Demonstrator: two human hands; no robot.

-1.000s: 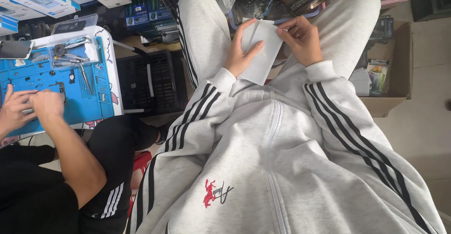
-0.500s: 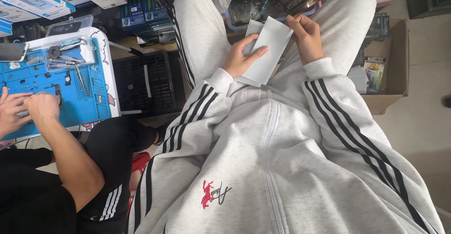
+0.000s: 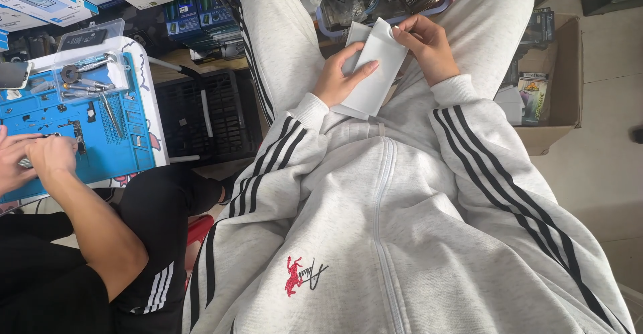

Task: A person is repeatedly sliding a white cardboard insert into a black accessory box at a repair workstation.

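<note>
White flat packet (image 3: 372, 73), gripped between left hand (image 3: 340, 79), right hand (image 3: 426, 46)

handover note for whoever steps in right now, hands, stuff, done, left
Left hand: under the white packet, thumb along its face.
Right hand: fingertips pinch the packet's top right edge.
Packet: over the lap, tilted, another white piece behind its top.
Done: packet in both hands.
Left: packet looks shut.
Beside: a co-worker's hands on a blue mat with tools.

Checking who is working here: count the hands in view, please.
4. The wearer's left hand and right hand hold a white packet; a neighbour's two hands work on the blue mat.
</note>
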